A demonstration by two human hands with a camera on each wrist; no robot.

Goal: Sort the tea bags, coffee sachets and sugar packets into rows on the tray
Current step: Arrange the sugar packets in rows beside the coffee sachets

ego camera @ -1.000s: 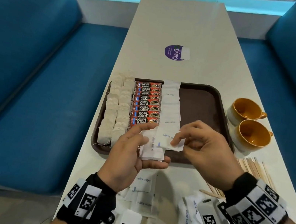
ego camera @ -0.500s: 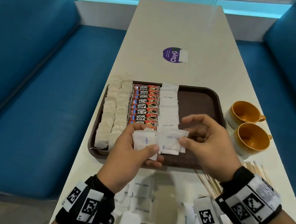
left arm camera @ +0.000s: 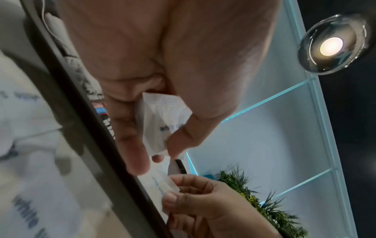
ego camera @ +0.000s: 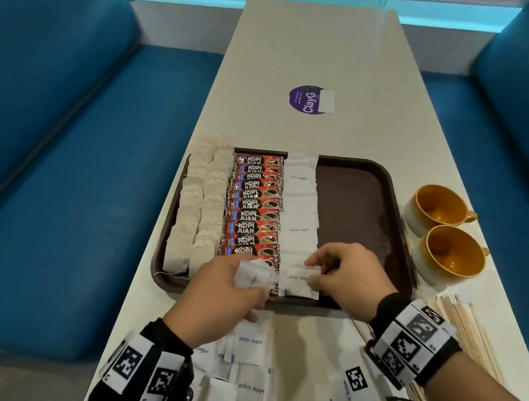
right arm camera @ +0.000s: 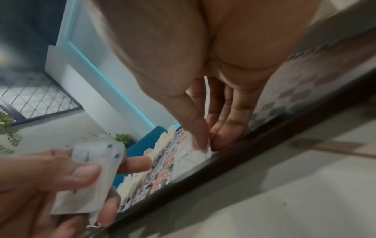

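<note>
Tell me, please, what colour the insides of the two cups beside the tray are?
Mustard orange inside, with pale cream outer walls; the cups show best in the head view.

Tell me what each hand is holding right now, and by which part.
Left hand grips a few sugar packets around their middle. Right hand pinches one sugar packet by its right edge.

The scene is seen from the head view above the near end of the surface point(ego camera: 314, 52), looking forward and down along it over the tray point(ego camera: 357, 215). The left hand point(left arm camera: 162, 67) is seen very close from its wrist, facing right along the tray's near rim toward a ceiling lamp point(left arm camera: 331, 46). The right wrist view faces left along that rim, and both hands and the rim are shared by all three views.
</note>
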